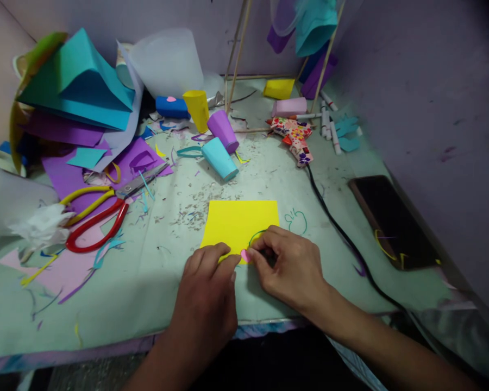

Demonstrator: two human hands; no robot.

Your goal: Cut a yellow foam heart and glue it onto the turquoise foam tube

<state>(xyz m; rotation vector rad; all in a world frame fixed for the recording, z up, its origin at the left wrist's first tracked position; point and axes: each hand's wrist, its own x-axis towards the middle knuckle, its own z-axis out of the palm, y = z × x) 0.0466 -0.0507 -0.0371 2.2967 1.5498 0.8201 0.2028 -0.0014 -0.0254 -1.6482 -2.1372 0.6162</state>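
Observation:
A sheet of yellow paper [238, 220] lies flat on the pale green table cover, close to its front edge. My left hand [206, 290] is closed over the sheet's lower left part, with bent fingers pressing on it. At the sheet's lower edge, a small pink heart-shaped cutout [245, 255] is pinched between the thumb and finger of my right hand [291, 266]. The tip of my left index finger reaches close to the cutout; whether it touches cannot be told. A thin green curved line shows beside my right fingertips.
Red-and-yellow scissors [120, 190] rest among paper scraps [61, 271] on the left. Small paper-covered cups [220, 158] stand and lie behind the sheet. A glue gun in floral wrap [295, 136] trails a black cable [338, 222]. A phone [391, 222] lies right, markers [328, 125] behind.

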